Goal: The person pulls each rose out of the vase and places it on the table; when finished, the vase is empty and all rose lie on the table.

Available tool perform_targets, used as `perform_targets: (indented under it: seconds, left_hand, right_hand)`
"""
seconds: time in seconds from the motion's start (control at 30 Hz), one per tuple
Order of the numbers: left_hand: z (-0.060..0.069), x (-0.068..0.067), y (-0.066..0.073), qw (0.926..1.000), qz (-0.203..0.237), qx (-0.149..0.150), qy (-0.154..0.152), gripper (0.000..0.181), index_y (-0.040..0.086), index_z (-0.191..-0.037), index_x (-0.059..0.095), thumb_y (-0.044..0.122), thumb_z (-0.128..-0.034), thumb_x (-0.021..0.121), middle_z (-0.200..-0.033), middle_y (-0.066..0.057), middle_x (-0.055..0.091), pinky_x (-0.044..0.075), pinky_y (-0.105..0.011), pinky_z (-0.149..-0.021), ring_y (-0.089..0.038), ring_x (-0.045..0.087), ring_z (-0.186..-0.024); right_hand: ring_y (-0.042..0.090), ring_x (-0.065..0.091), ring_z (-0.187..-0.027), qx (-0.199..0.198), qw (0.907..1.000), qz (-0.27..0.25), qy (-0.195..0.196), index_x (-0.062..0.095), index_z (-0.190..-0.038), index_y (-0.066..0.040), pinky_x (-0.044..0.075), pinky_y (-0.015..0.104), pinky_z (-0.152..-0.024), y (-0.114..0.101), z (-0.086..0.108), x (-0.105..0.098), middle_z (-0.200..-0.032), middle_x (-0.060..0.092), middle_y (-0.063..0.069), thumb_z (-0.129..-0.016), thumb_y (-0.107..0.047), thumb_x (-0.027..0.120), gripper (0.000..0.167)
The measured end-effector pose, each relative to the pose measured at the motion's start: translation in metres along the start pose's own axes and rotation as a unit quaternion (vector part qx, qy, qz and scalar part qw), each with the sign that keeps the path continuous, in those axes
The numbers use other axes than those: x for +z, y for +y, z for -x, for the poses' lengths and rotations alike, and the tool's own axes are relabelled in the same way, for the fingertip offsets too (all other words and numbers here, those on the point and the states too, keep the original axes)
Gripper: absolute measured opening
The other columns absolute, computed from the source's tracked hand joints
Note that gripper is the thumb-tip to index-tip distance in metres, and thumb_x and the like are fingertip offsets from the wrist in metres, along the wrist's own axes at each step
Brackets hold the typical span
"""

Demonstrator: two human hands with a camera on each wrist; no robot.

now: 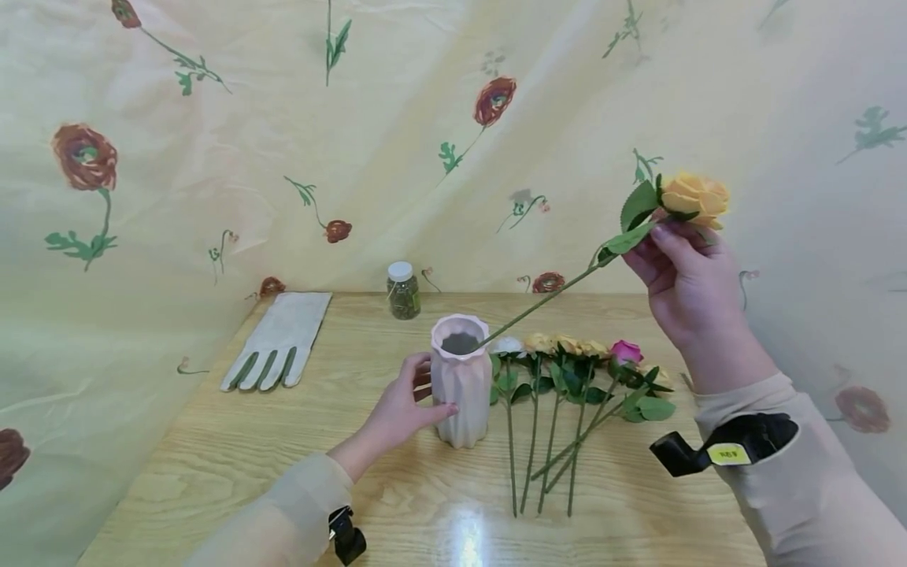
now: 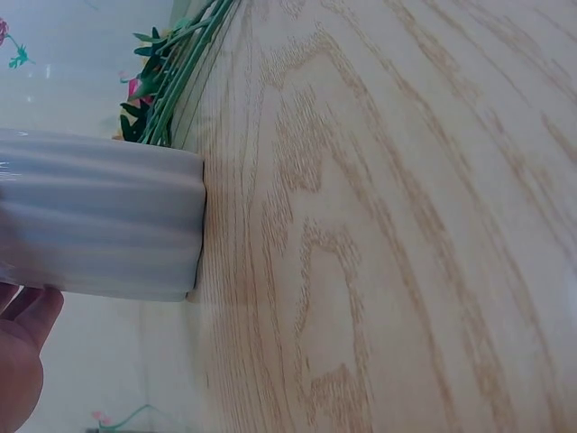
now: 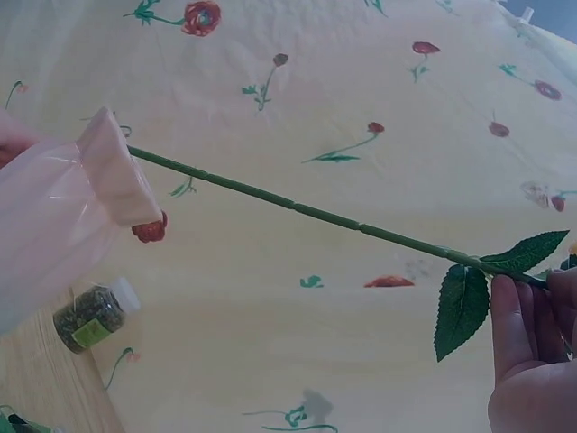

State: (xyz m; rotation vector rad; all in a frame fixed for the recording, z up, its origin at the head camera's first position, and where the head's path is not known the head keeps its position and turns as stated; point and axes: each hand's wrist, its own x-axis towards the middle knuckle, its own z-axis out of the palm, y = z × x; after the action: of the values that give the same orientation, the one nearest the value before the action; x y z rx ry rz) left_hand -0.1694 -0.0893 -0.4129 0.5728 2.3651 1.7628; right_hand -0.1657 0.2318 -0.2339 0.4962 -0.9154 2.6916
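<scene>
A pale pink fluted vase (image 1: 466,398) stands upright on the wooden table. My left hand (image 1: 398,411) grips its side, the thumb across the front and the fingers mostly hidden behind it. Raised at the right, my right hand (image 1: 686,287) pinches a yellow artificial rose (image 1: 697,197) just below its bloom, near the leaves. Its long green stem (image 3: 297,207) slants down to the left, and the lower end meets the vase's mouth; how deep the tip sits cannot be told. Right of the vase lie several artificial flowers (image 1: 556,394), white, yellow and pink, with stems toward me.
A white glove (image 1: 286,339) with green between its fingers lies at the left. Near the back edge stands a small jar (image 1: 404,295) with a white lid and dark contents. Flower-printed cloth (image 1: 383,142) hangs behind the table and along its sides.
</scene>
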Motion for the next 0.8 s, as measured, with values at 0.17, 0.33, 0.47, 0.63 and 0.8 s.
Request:
perform_targets:
  seconds: [0.17,0.33,0.47,0.63,0.8]
  left_hand:
    - [-0.001,0.0,0.001,0.9999,-0.009,0.003,0.004,0.079,0.014,-0.137,0.032,0.022,-0.0751,0.08,-0.134,-0.016,0.044,0.043,-0.043,-0.099,-0.032,0.049,-0.119]
    - [-0.005,0.0,0.002,0.9999,-0.011,0.008,0.003,0.079,0.014,-0.137,0.032,0.022,-0.0752,0.08,-0.136,-0.016,0.044,0.042,-0.042,-0.099,-0.032,0.049,-0.119]
    - [-0.007,0.0,0.003,0.9999,-0.008,0.012,0.004,0.077,0.014,-0.136,0.033,0.021,-0.0754,0.08,-0.135,-0.016,0.044,0.042,-0.043,-0.1,-0.032,0.049,-0.119]
    - [-0.006,0.0,0.0,0.9999,-0.012,0.008,0.002,0.076,0.015,-0.135,0.033,0.022,-0.075,0.08,-0.135,-0.016,0.045,0.042,-0.044,-0.099,-0.032,0.05,-0.118]
    - [-0.003,0.001,-0.003,0.9999,-0.009,0.001,0.006,0.077,0.015,-0.135,0.033,0.024,-0.0748,0.08,-0.135,-0.015,0.045,0.043,-0.042,-0.099,-0.032,0.05,-0.118]
  right_hand:
    - [0.034,0.067,-0.08,0.0,0.9988,-0.048,0.012,0.056,-0.096,0.009,0.056,0.043,-0.073,-0.008,0.002,-0.012,-0.087,0.065,0.024,-0.09,0.016,0.045,0.014]
    - [0.037,0.067,-0.081,-0.015,0.9975,-0.068,0.015,0.054,-0.091,0.011,0.055,0.044,-0.072,-0.016,0.002,-0.024,-0.09,0.065,0.027,-0.091,0.017,0.043,0.013]
    - [0.036,0.067,-0.08,-0.008,0.9969,-0.068,0.038,0.054,-0.091,0.01,0.056,0.044,-0.072,-0.021,0.003,-0.035,-0.088,0.065,0.025,-0.091,0.016,0.044,0.012]
    - [0.034,0.066,-0.081,0.028,0.9941,-0.075,0.073,0.056,-0.095,0.008,0.056,0.044,-0.075,-0.018,0.011,-0.055,-0.09,0.065,0.023,-0.092,0.014,0.046,0.012]
    - [0.033,0.066,-0.081,0.052,0.9915,-0.079,0.09,0.057,-0.096,0.006,0.056,0.043,-0.076,-0.009,0.018,-0.072,-0.091,0.065,0.022,-0.092,0.013,0.046,0.013]
